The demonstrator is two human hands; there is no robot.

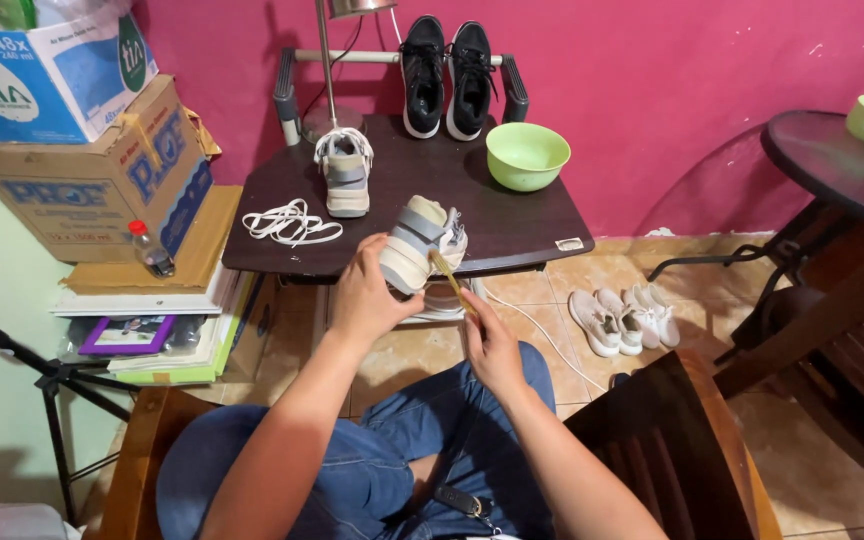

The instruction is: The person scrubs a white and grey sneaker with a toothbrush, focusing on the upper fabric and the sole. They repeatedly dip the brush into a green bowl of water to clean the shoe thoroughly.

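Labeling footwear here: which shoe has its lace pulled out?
The grey-and-cream sneaker standing alone on the dark table; its loose white lace lies beside it. The black pair is laced.

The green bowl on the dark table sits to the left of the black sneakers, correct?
Not quite. In the head view the green bowl sits on the dark table to the right of the black sneakers, nearer its front edge.

lamp (329, 60) top cut off, held sneaker (414, 245) partly behind left hand (367, 295)
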